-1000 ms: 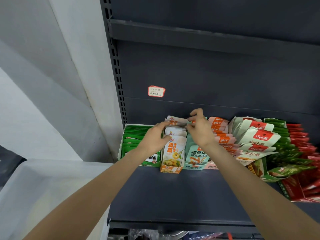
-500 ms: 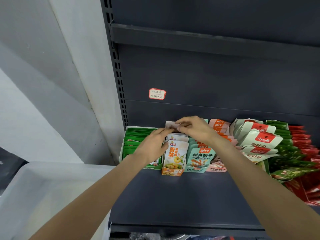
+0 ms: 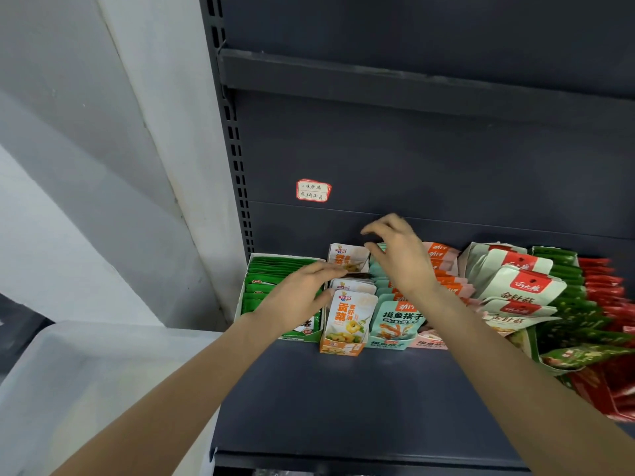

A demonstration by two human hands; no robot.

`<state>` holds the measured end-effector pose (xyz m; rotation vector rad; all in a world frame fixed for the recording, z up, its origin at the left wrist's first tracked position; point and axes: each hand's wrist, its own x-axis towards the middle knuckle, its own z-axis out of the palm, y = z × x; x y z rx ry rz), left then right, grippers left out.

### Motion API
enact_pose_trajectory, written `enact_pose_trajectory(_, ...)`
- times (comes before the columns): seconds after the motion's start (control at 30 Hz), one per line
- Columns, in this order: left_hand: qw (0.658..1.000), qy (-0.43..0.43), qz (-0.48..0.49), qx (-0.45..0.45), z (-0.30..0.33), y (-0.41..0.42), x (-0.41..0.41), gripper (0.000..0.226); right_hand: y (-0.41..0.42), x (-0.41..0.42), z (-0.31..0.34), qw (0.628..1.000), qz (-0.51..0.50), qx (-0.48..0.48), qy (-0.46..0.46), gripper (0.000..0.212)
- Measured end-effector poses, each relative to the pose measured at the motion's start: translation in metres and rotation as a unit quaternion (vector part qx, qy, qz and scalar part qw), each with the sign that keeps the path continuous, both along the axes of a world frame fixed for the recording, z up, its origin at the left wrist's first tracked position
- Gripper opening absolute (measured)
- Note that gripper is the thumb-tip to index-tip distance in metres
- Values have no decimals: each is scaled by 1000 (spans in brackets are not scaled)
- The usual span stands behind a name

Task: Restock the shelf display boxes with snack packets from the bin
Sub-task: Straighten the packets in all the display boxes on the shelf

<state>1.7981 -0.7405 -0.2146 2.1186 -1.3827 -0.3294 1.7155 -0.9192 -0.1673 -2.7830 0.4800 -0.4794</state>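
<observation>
An orange display box (image 3: pixel 340 347) of white-and-orange snack packets (image 3: pixel 348 316) stands on the dark shelf (image 3: pixel 343 400). One packet (image 3: pixel 347 257) stands upright at the back of its row. My left hand (image 3: pixel 299 297) lies with straight fingers over the packets in that box, touching their tops. My right hand (image 3: pixel 398 255) hovers above the teal packets (image 3: pixel 400 319), fingers loosely curled and holding nothing, just right of the upright packet. A translucent bin (image 3: pixel 103 383) sits at lower left.
A green packet box (image 3: pixel 275 286) stands left of the orange one. Pink-orange packets (image 3: pixel 443 266), white-and-red pouches (image 3: pixel 519 286), green packets (image 3: pixel 563 283) and red packets (image 3: pixel 604 297) fill the shelf to the right. A red-edged label (image 3: pixel 313 190) sticks on the back panel.
My right hand let go of the back packet and lifted off it, leaving the packet upright. My left hand slid a little forward over the row.
</observation>
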Motion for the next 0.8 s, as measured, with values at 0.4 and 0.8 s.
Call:
enact_pose_trajectory(0.4, 1000, -8, 14, -21, -1, -4, -1, 38, -6, 0, 7, 976, 70, -21, 204, 27)
enact_pose_trajectory(0.8, 999, 42, -3, 14, -2, 1, -8, 50, -6, 21, -2, 988, -35, -73, 129, 25)
